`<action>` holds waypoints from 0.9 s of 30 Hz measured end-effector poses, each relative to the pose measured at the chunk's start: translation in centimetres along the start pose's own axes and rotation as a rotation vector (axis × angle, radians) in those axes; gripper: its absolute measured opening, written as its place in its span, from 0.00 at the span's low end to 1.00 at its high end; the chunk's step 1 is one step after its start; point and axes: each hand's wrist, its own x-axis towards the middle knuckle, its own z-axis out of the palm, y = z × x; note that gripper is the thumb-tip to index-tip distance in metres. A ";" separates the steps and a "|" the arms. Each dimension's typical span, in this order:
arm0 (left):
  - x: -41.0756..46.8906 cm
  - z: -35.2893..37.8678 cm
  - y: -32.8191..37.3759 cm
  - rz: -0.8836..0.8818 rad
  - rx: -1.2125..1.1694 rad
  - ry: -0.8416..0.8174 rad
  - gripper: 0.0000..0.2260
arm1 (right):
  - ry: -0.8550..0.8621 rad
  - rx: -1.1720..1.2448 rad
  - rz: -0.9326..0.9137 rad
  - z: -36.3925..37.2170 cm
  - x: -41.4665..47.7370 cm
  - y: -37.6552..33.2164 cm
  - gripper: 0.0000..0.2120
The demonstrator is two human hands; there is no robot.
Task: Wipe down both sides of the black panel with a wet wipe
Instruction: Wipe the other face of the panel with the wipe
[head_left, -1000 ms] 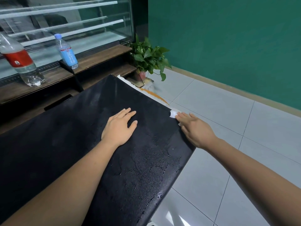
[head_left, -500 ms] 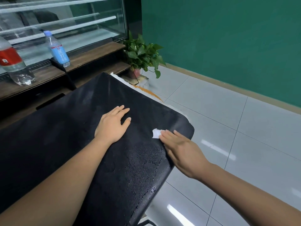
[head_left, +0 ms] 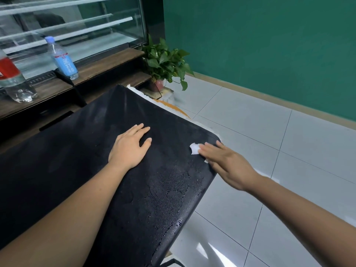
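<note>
Black and beaded with water, the broad flat black panel [head_left: 86,170] lay sloped above the white tiled floor [head_left: 269,170], top face up and underside hidden. My left hand [head_left: 129,147] rested flat near the panel's middle, fingers straight and holding nothing. My right hand [head_left: 227,166] pressed the small crumpled white wet wipe [head_left: 195,149] against the top face with straight fingers, just inside the rounded far right corner, with no curl or pinch.

I judged the panel stiff and its wet skin slippery; its weight I could not tell. To turn it, I would take it by the right and near edges with both hands, not by the slick face. The wipe looked soft, thin and light, liable to bunch under flat fingers.

By count: one panel, one wipe, two hands. Beyond the panel's far edge, a blue-labelled clear plastic bottle [head_left: 62,58] and a red-labelled clear plastic bottle [head_left: 11,79] stood on a brown wooden shelf [head_left: 100,68], two in all. One green potted plant [head_left: 165,60] stood by it.
</note>
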 end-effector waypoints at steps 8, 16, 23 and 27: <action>0.1 0.1 0.0 0.003 0.003 0.002 0.24 | 0.125 0.063 0.181 1.2 1.2 2.5 0.22; 0.1 0.2 -0.1 -0.005 -0.007 -0.001 0.24 | 0.255 0.128 0.263 3.4 -0.1 -0.6 0.21; 0.1 0.1 0.0 -0.005 -0.009 0.000 0.24 | 0.201 0.096 0.191 4.2 -4.3 -3.0 0.23; 0.1 0.2 0.0 -0.003 -0.021 0.004 0.24 | 0.204 0.104 0.149 4.8 -5.9 -3.9 0.23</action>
